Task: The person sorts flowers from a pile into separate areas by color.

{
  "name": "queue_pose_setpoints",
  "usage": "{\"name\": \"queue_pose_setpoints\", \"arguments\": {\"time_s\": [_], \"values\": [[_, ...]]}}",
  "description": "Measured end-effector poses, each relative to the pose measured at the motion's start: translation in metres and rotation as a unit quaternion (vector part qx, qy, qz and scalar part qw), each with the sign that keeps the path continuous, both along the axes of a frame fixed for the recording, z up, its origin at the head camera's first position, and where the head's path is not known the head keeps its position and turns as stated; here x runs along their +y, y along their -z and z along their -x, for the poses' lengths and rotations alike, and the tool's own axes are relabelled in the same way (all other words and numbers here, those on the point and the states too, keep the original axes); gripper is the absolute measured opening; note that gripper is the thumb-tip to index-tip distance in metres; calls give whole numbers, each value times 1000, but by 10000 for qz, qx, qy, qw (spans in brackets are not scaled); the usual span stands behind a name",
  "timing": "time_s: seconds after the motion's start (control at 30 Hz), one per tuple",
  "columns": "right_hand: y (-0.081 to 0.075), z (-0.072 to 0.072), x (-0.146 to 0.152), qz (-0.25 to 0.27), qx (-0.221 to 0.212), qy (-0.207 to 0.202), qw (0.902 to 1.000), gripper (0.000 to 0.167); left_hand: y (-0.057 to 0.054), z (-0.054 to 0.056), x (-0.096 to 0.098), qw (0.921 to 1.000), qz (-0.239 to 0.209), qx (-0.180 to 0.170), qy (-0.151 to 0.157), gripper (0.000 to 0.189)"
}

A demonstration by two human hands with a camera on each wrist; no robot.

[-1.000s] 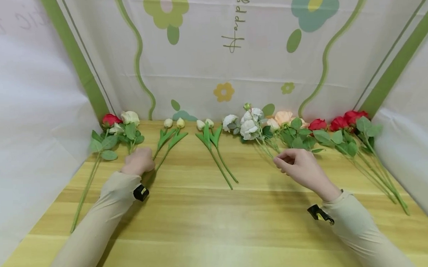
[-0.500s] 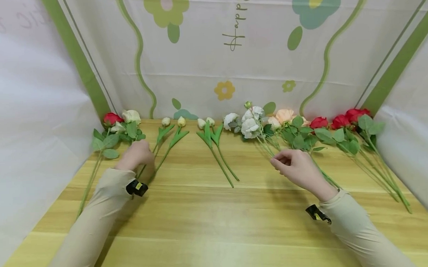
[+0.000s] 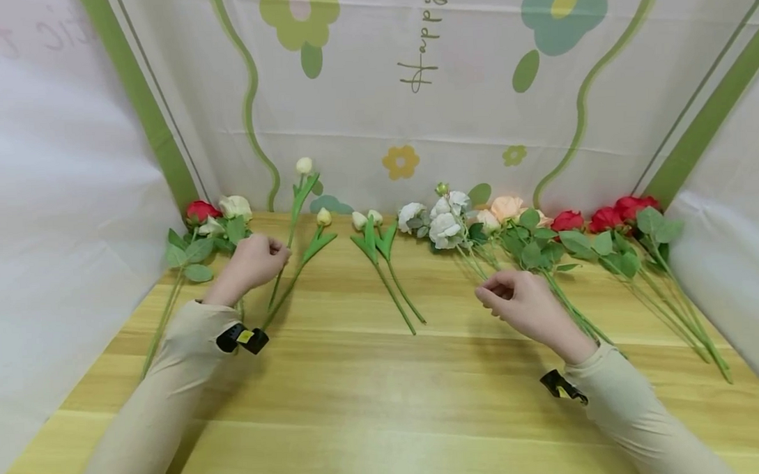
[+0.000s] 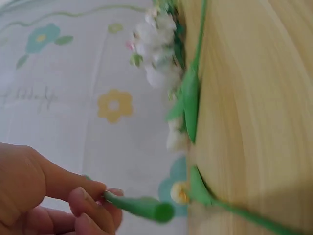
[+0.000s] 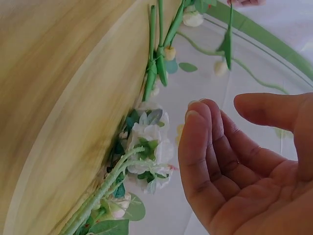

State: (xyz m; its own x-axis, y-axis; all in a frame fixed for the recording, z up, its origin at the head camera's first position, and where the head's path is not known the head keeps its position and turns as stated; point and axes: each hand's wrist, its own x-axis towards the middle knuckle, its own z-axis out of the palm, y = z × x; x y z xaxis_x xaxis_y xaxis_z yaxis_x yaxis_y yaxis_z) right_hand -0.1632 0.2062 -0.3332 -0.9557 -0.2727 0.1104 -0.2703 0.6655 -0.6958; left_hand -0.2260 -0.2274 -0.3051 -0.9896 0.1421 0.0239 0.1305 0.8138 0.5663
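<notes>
In the head view my left hand (image 3: 255,262) pinches the stem of a white tulip (image 3: 299,194), which stands raised at a slant, its bud against the backdrop. The stem's cut end (image 4: 164,212) points toward the camera in the left wrist view. Another tulip (image 3: 317,246), pale yellow, lies on the table just right of it. My right hand (image 3: 523,309) hovers over the table by the stems of the white blooms (image 3: 445,229). Its fingers (image 5: 195,147) curve loosely, apart from the thumb, with nothing between them.
Two white tulips (image 3: 372,248) lie mid-table. Farther right are peach roses (image 3: 505,208) and red roses (image 3: 607,219). A red rose (image 3: 201,211) and a cream rose (image 3: 235,206) lie at the left. A printed cloth backdrop (image 3: 349,98) rises behind the wooden table (image 3: 385,404).
My left hand has lifted the leftmost tulip off the table, its bud rising up against the backdrop. The right hand has barely shifted.
</notes>
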Motion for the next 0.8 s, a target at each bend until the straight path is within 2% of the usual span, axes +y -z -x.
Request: {"name": "queue_pose_setpoints", "arguments": {"time_s": [0.1, 0.17, 0.23, 0.37, 0.47, 0.63, 0.7, 0.8], "values": [[1, -2, -4, 169, -138, -125, 9997, 24, -3, -7, 15, 9987, -496, 83, 14, 26], [2, -4, -8, 294, -211, -224, 9991, 24, -4, -13, 26, 9949, -1004, 59, 92, 27], [3, -5, -13, 453, -270, -331, 9981, 24, -4, -20, 39, 9880, -1527, -29, 230, 28], [1, -9, -24, 874, -460, -595, 9933, 24, 2, -34, 67, 9693, -2372, -243, 603, 22], [-4, -14, -34, 1156, -631, -817, 9879, 25, 9, -45, 89, 9584, -2696, -220, 908, 18], [-9, -25, -51, 1608, -928, -1158, 9758, 27, 21, -60, 123, 9473, -2913, -10, 1335, 18], [-9, -29, -58, 1779, -1064, -1269, 9700, 27, 23, -65, 136, 9446, -2948, 174, 1434, 16], [-7, -36, -66, 1998, -1251, -1403, 9616, 25, 22, -70, 148, 9365, -3092, 464, 1586, 13]]}}
